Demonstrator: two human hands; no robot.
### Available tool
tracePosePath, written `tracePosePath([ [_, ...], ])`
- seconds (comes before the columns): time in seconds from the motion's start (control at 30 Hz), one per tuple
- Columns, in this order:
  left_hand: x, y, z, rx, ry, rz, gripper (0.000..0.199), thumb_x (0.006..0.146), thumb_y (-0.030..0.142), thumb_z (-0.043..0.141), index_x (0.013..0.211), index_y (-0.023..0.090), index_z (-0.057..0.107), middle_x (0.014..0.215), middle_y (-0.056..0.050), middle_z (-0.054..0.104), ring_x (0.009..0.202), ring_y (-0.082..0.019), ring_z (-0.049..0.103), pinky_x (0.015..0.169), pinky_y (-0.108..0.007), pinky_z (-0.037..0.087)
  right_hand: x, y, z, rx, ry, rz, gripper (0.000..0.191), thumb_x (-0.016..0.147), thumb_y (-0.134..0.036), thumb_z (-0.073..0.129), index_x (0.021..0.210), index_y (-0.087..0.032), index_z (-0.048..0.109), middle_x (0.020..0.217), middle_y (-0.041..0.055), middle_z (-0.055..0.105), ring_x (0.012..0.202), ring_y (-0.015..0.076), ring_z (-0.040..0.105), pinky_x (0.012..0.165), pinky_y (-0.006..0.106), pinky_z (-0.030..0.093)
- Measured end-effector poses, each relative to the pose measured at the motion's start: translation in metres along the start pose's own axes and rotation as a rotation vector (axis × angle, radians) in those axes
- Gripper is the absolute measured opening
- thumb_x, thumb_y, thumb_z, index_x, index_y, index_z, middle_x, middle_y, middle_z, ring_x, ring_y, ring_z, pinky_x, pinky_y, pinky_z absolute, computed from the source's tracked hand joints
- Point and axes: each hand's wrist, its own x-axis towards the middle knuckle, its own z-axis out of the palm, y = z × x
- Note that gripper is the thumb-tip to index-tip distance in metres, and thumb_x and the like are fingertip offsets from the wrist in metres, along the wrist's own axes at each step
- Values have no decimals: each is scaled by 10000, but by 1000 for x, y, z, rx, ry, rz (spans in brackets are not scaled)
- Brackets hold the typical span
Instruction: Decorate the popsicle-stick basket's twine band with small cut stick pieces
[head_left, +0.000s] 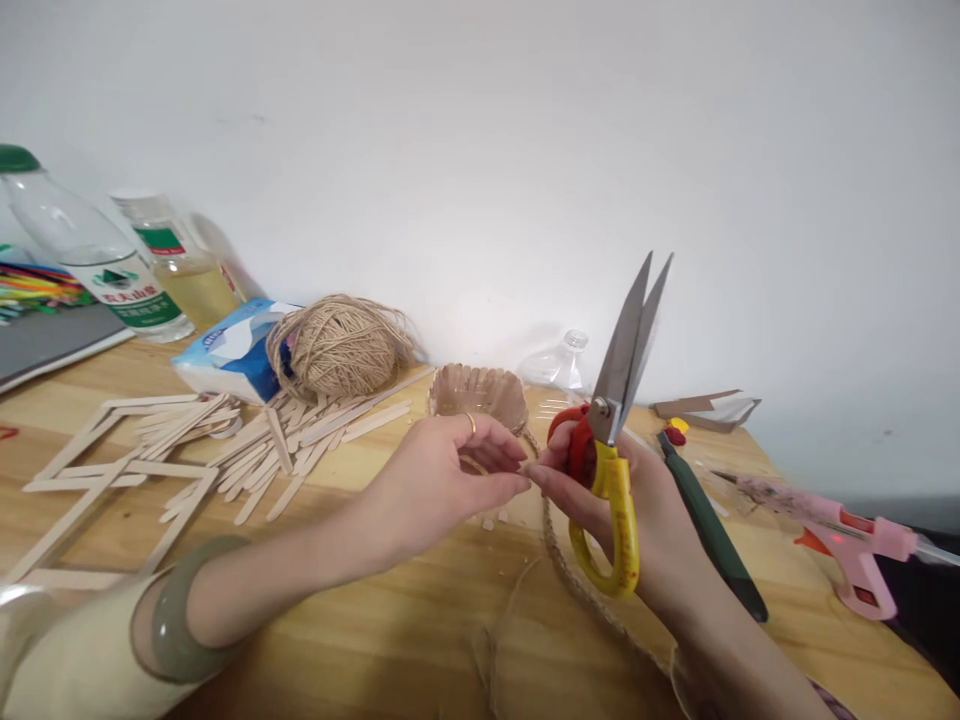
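My right hand [600,490] is closed around scissors [622,400] with one red and one yellow handle. Their blades point up, slightly apart. My left hand [457,465], with a gold ring, is closed in a pinch; its fingertips meet those of my right hand, and whatever lies between them is too small to make out. A braided twine cord [574,585] passes close by the right fingertips and runs down toward the lower right, partly behind that hand. Just beyond my hands sits a small brown scalloped bowl-like piece [480,390], its lower part covered by my left hand.
A ball of twine [341,345] leans by a tissue pack [236,345]. Wooden craft sticks [262,455] lie scattered at left, with two bottles [124,270] behind. To the right are a green-handled tool [712,530], a pink glue gun [840,540] and a clear bottle piece [562,360].
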Motion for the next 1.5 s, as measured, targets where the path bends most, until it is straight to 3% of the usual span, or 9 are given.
tracePosePath([
  [0.2, 3, 0, 3, -92, 21, 43, 66, 663, 208, 697, 616, 176, 664, 666, 9, 682, 650, -139, 604, 637, -245, 453, 4, 2, -4, 19, -59, 32, 172, 666, -249, 700, 661, -184, 541, 586, -56, 511, 527, 90, 445, 482, 216, 351],
  [0.4, 10, 5, -10, -269, 68, -28, 106, 625, 171, 712, 634, 150, 608, 602, 34, 608, 606, -106, 564, 603, -232, 452, 7, 9, -27, 16, 182, -85, 200, 718, -361, 690, 706, -210, 559, 541, -55, 506, 479, 110, 457, 458, 245, 349],
  [0.53, 12, 3, -16, -328, 67, 9, 106, 643, 187, 713, 677, 150, 620, 633, 34, 613, 607, -100, 568, 620, -238, 457, 6, 16, -38, 45, 142, -91, 244, 754, -413, 636, 659, -217, 526, 495, -70, 409, 427, 100, 374, 418, 249, 292],
  [0.77, 9, 6, -15, -426, 102, -61, 123, 608, 171, 744, 695, 141, 661, 645, 27, 643, 599, -91, 566, 651, -243, 458, -1, 28, -13, -26, -138, -4, 335, 777, -525, 572, 738, -197, 514, 599, -50, 418, 514, 107, 357, 461, 240, 291],
  [0.9, 8, 9, -15, -505, 120, -80, 154, 603, 165, 756, 723, 132, 666, 659, 21, 652, 599, -84, 572, 632, -233, 460, -4, 29, 0, -61, -194, 65, 431, 733, -616, 562, 747, -190, 501, 613, -50, 404, 516, 103, 334, 477, 234, 300],
  [1.1, 7, 9, -17, -598, 148, -92, 165, 590, 139, 765, 659, 124, 616, 632, 20, 656, 571, -83, 590, 615, -234, 465, -8, 45, 3, -91, -291, 72, 440, 743, -631, 551, 888, -217, 517, 752, 1, 468, 698, 160, 464, 606, 254, 413],
  [1.23, 6, 9, -16, -617, 138, -123, 163, 589, 129, 766, 662, 118, 620, 646, 19, 660, 576, -75, 587, 597, -218, 463, -10, 57, 8, -62, -232, 62, 428, 727, -633, 564, 883, -235, 538, 672, -23, 451, 617, 150, 484, 573, 255, 434],
  [1.37, 6, 9, -15, -604, 138, -137, 150, 600, 150, 764, 663, 117, 632, 636, 15, 658, 590, -78, 586, 594, -213, 462, -11, 57, 13, -59, -160, 60, 433, 701, -646, 576, 850, -240, 548, 734, 7, 505, 694, 181, 536, 618, 276, 459],
  [1.5, 5, 9, -13, -598, 148, -140, 141, 600, 159, 763, 647, 117, 637, 621, 14, 652, 591, -76, 581, 598, -208, 456, -13, 53, 15, -63, -109, 43, 400, 709, -636, 573, 830, -255, 556, 676, -1, 496, 748, 208, 561, 661, 291, 478],
])
